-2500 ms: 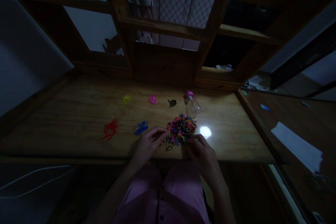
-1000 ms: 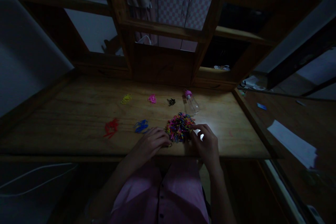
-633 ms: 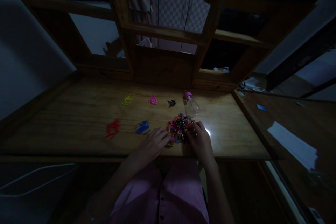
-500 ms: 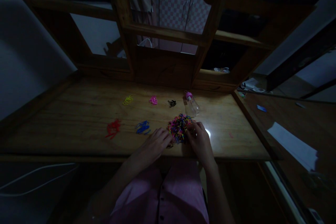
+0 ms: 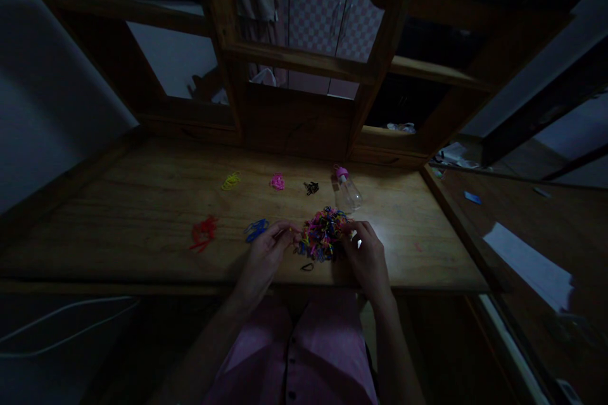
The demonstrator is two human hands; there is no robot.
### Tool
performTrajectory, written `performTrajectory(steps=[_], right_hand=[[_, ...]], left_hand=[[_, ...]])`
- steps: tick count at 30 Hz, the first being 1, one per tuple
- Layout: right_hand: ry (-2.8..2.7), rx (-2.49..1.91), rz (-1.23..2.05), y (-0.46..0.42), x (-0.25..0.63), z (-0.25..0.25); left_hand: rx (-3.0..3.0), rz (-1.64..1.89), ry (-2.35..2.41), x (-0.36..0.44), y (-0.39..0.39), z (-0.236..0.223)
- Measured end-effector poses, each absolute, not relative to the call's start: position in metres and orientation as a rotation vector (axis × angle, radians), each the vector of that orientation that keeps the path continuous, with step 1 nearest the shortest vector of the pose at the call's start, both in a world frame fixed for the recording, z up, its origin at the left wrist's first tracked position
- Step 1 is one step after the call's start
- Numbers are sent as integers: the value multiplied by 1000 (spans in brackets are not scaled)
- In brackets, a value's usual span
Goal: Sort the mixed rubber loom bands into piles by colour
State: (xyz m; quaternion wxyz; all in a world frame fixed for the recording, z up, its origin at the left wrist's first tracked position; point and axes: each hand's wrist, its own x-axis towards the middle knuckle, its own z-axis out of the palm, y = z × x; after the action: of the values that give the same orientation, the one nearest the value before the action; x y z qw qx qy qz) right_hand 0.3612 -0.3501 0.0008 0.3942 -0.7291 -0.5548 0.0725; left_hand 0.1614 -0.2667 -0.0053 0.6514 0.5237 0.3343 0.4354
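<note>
A heap of small mixed-colour rubber bands [image 5: 323,233] lies near the front of a wooden desk [image 5: 142,215]. My left hand [image 5: 266,254] sits at the heap's left edge, its fingertips pinched together on something too small to make out. At the heap's right edge is my right hand [image 5: 367,254], fingers curled and touching the bands. One dark band [image 5: 307,266] lies alone just in front of the heap. Sorted little piles lie apart: blue [image 5: 255,229], red [image 5: 202,233], yellow [image 5: 230,180], pink [image 5: 277,181], black [image 5: 311,187].
A small clear bottle with a pink cap [image 5: 348,187] lies behind the heap. A wooden hutch with shelves [image 5: 304,63] rises at the back of the desk. White paper [image 5: 527,264] lies on a side surface to the right. The room is dim.
My left hand rose from lying flat by the heap and pinched its fingertips at the heap's left edge. A single dark band now shows in front of the heap. My right hand shifted slightly right.
</note>
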Motion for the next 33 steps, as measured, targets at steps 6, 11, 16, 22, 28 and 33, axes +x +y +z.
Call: performTrajectory(steps=[6, 11, 16, 22, 28, 33], right_hand=[[-1460, -1896, 143, -343, 359, -6], [-1421, -1855, 152, -350, 362, 7], [-1403, -1783, 142, -345, 371, 20], [-1472, -1759, 163, -320, 377, 6], [-1415, -1805, 150, -315, 372, 0], [-1218, -1732, 139, -323, 371, 16]], left_hand=[[634, 888, 630, 169, -272, -12], [492, 876, 613, 171, -267, -18], [320, 851, 575, 169, -263, -23], [285, 868, 523, 168, -262, -22], [255, 863, 490, 169, -263, -19], [230, 876, 467, 168, -261, -19]])
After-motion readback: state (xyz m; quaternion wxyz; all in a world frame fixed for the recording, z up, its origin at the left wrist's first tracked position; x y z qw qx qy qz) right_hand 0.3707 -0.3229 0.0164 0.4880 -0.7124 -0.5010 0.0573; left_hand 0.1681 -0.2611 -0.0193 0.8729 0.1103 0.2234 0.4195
